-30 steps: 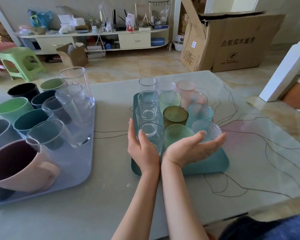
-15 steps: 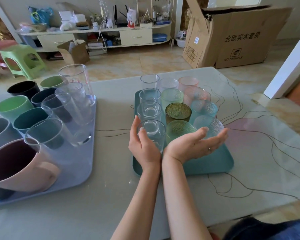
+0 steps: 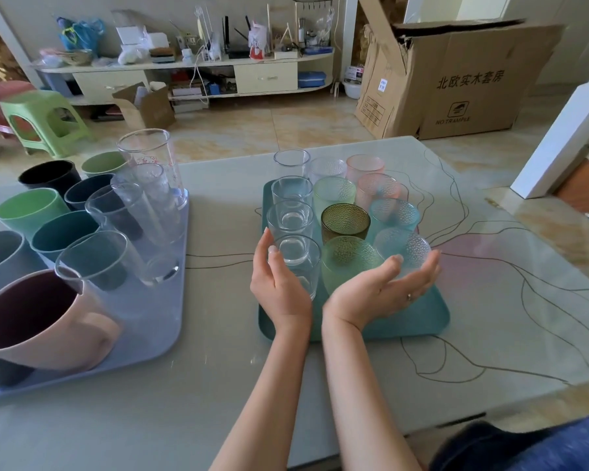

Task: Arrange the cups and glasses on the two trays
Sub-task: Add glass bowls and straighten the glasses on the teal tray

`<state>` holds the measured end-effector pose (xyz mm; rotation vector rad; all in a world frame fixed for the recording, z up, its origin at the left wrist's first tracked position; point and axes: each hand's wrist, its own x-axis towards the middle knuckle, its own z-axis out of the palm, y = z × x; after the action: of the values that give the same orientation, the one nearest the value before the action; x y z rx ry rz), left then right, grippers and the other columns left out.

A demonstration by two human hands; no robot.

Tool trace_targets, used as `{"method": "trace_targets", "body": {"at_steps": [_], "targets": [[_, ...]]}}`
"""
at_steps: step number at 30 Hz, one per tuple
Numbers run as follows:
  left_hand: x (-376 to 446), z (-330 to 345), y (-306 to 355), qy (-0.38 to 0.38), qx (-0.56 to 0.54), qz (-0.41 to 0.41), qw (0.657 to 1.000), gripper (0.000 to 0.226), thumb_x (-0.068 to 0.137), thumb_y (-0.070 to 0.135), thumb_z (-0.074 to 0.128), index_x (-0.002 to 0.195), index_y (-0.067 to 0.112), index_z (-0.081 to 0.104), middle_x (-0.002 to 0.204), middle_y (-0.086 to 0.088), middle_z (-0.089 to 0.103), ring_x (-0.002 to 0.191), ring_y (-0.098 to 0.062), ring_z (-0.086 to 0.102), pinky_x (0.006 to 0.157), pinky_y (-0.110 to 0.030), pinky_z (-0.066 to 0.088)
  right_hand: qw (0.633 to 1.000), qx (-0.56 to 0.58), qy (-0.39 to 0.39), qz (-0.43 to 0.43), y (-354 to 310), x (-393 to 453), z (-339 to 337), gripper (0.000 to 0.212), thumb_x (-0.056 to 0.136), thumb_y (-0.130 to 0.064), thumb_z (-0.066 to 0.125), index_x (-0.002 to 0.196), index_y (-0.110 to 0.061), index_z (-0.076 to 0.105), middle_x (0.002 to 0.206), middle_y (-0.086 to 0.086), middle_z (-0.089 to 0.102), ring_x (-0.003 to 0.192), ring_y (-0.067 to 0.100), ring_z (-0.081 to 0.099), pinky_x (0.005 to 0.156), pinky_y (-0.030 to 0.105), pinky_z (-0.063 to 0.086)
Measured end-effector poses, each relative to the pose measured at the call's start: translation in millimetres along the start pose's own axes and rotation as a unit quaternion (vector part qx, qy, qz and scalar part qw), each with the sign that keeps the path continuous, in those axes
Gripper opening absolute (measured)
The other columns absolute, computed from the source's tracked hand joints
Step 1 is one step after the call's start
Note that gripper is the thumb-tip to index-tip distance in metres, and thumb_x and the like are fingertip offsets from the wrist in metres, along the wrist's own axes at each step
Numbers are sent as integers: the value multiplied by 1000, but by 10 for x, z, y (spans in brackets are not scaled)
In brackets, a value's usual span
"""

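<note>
Because the teal tray (image 3: 419, 321) is packed with three tight rows of glasses, rims touching or nearly so, the largest risk I see is a chain knock: a push on the front row would carry back through the whole block, and the far clear glass (image 3: 291, 162) already stands at the tray's back edge, where it could be shoved off onto the table (image 3: 490, 317). Next comes the lavender tray (image 3: 157, 334) to the left, crowded with tall clear glasses and coloured cups, the pink mug (image 3: 45, 321) nearest; an elbow swinging that way could topple a tall one. Smaller is the grip itself: the left hand (image 3: 281, 287) stands upright, fingers pressed together, touching the near clear glass (image 3: 298, 263), while the right hand (image 3: 385, 290) lies palm up, fingers together and curved, cupped in front of the green textured glass (image 3: 351, 263) and the pale blue one (image 3: 403, 249); neither closes on anything, so smooth glass may slide or tip under an uneven nudge
</note>
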<state>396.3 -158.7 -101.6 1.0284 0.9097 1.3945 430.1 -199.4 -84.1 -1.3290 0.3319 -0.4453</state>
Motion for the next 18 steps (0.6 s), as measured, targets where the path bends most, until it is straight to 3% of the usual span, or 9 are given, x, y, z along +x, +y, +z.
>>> {"method": "trace_targets", "body": {"at_steps": [5,11,13,16,18], "targets": [[-13,-60,34,-31,50,20,998,40,89,29,37,115,18,65,85,29,64,85,18,57,69,3,38,997,40,-71,-4,-12,103,-129,55,87,-23,36,141,-15,38,146,8,42,135,21,36,111,42,32],[18,-153,81,-91,109,18,990,31,98,27,40,119,18,61,92,20,63,80,24,52,68,5,36,994,25,-111,6,-97,283,-288,47,94,-20,35,141,-19,38,149,1,37,136,15,34,104,24,30],[23,-178,108,-119,133,6,984,33,98,36,40,123,22,56,108,12,65,91,19,53,76,1,36,991,10,-132,4,-166,359,-298,46,95,-20,35,141,-20,38,148,2,39,133,17,37,100,25,32],[41,-202,145,-155,144,-12,977,44,97,43,38,134,21,46,139,2,50,129,-8,44,105,-24,34,980,-45,-188,-50,-264,493,-280,52,88,-28,34,138,-18,42,135,6,51,116,21,50,97,34,40],[39,-223,176,-168,139,-17,976,44,97,42,37,135,21,45,139,2,50,129,-12,44,103,-25,34,966,-70,-235,-88,-308,617,-241,48,90,-26,37,136,-17,44,125,4,54,102,12,48,87,25,38]]}}
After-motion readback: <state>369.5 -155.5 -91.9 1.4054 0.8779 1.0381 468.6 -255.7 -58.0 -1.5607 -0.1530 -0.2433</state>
